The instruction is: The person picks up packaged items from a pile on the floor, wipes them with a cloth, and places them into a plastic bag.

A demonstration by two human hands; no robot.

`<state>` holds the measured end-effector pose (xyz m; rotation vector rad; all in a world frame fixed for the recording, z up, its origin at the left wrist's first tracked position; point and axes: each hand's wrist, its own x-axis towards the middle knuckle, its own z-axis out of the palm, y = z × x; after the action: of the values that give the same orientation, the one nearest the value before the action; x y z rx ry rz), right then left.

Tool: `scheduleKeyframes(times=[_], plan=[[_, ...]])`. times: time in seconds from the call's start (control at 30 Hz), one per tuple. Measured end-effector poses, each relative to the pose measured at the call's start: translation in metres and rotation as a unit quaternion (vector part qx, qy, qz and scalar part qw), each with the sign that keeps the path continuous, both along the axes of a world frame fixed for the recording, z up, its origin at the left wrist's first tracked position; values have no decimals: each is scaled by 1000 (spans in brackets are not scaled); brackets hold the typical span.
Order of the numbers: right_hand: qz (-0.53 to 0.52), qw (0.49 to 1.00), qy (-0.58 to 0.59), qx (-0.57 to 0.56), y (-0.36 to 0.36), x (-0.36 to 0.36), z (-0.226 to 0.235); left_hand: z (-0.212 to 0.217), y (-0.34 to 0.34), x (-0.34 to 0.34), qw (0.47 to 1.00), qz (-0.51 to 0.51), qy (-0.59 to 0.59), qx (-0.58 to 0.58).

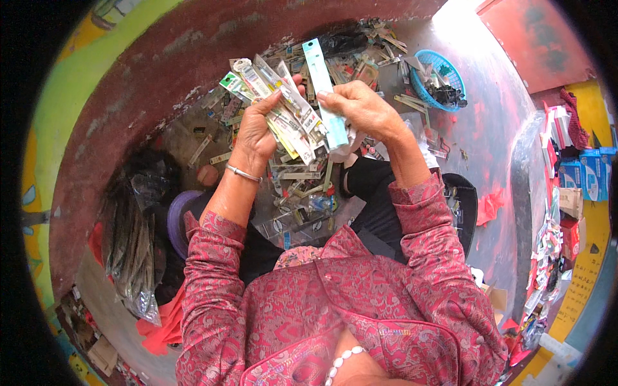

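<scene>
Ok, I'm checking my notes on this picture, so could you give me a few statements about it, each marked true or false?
1. The left hand holds a bundle of slim packets. True.
2. The right hand is empty. False: it grips a long, light blue packet.
3. The bracelet is on the right wrist. False: it is on the left wrist.
4. The sleeves are red and patterned. True.
5. The basket is yellow. False: it is blue.
</scene>
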<state>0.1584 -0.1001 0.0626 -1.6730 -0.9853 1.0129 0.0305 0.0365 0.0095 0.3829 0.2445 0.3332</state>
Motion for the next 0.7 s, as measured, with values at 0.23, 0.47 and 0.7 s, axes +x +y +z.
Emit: scheduleKeyframes(times=[0.23,0.47,0.7], plan=[[71,939,-320,-101,1,-13,2,-3,-5,1,996,-31,-34,-77],[133,904,-392,-106,5,-39,21,0,-6,-4,975,-54,-114,-184],[-135,944,231,194,-6,9,31,19,-4,-7,910,-85,-232,-333]])
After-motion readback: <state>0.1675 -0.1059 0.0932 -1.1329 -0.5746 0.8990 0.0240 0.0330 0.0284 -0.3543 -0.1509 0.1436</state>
